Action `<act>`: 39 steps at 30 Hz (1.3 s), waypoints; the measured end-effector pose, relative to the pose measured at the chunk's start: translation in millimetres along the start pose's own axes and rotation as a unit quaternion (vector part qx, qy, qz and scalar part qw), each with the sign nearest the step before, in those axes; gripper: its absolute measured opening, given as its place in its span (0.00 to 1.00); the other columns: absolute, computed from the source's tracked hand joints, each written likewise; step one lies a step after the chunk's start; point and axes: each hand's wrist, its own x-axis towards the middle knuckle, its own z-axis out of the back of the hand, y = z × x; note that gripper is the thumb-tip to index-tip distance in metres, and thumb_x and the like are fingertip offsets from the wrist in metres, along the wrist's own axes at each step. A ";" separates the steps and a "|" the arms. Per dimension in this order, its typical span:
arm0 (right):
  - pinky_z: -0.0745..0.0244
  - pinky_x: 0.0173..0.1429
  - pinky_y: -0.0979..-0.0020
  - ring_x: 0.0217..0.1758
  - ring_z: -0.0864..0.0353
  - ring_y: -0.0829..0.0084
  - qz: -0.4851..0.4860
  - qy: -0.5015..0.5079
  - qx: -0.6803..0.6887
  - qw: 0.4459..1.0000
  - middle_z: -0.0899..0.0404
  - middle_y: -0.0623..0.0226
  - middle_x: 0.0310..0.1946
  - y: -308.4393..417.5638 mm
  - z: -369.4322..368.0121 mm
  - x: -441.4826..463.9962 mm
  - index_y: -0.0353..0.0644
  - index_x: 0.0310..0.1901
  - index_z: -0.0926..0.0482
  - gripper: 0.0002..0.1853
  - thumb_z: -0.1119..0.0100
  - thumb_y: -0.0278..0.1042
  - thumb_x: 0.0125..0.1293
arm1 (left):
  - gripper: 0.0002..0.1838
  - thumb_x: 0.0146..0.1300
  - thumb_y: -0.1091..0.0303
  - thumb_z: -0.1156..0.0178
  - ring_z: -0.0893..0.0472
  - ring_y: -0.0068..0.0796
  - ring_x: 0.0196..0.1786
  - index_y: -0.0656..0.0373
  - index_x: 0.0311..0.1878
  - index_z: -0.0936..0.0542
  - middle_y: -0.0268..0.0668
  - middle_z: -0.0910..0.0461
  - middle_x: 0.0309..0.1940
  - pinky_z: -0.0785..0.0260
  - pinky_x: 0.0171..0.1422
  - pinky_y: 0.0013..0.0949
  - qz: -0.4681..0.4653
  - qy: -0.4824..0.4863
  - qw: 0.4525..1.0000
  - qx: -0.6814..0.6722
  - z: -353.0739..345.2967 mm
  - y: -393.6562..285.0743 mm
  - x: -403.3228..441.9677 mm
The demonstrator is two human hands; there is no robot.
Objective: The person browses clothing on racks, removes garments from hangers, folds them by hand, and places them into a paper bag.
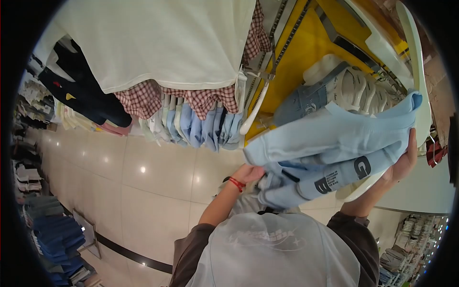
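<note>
A light blue sweatshirt (334,136) with dark letters is stretched sideways in front of me, its folds hanging loosely. My right hand (404,160) grips it at the right end, near the neckline, its fingers partly behind the cloth. Under that hand, a white hanger arm (359,190) shows below the fabric; whether the hand also holds it is hidden. At the left end, my left hand (249,173), with a red cord on the wrist, pinches the sweatshirt's lower edge. Its fingertips are partly covered by the cloth.
Beyond the sweatshirt, a yellow display panel (287,67) carries metal rails and pale clothes on white hangers (416,71). A white top (177,43) hangs over red checked garments at upper left. Folded blue clothes (55,229) lie at lower left, beside the tiled floor (148,186).
</note>
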 end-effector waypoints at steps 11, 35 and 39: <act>0.33 0.56 0.66 0.50 0.27 0.66 0.019 -0.151 -0.116 0.981 0.27 0.57 0.48 -14.0 27.0 -9.3 0.29 0.53 0.33 0.18 0.49 0.25 0.61 | 0.22 0.61 0.67 0.45 0.32 0.25 0.55 0.63 0.58 0.33 0.35 0.29 0.53 0.41 0.61 0.30 0.153 0.003 0.845 0.512 -63.6 -19.1 -89.2; 0.35 0.41 0.77 0.37 0.32 0.80 -0.080 -0.201 -0.528 0.821 0.30 0.73 0.35 -58.7 34.6 -36.3 0.36 0.44 0.29 0.21 0.34 0.26 0.48 | 0.26 0.60 0.75 0.49 0.32 0.36 0.60 0.60 0.62 0.42 0.41 0.33 0.57 0.41 0.63 0.41 -0.204 -0.228 0.935 0.179 -62.9 -12.5 -144.9; 0.34 0.40 0.77 0.36 0.32 0.82 -0.183 -0.162 -0.553 0.796 0.30 0.75 0.33 -59.6 52.6 -36.5 0.37 0.42 0.28 0.18 0.34 0.28 0.49 | 0.21 0.67 0.63 0.57 0.30 0.35 0.58 0.64 0.59 0.38 0.41 0.31 0.55 0.39 0.61 0.40 -0.205 -0.279 0.920 0.183 -71.0 -26.8 -149.1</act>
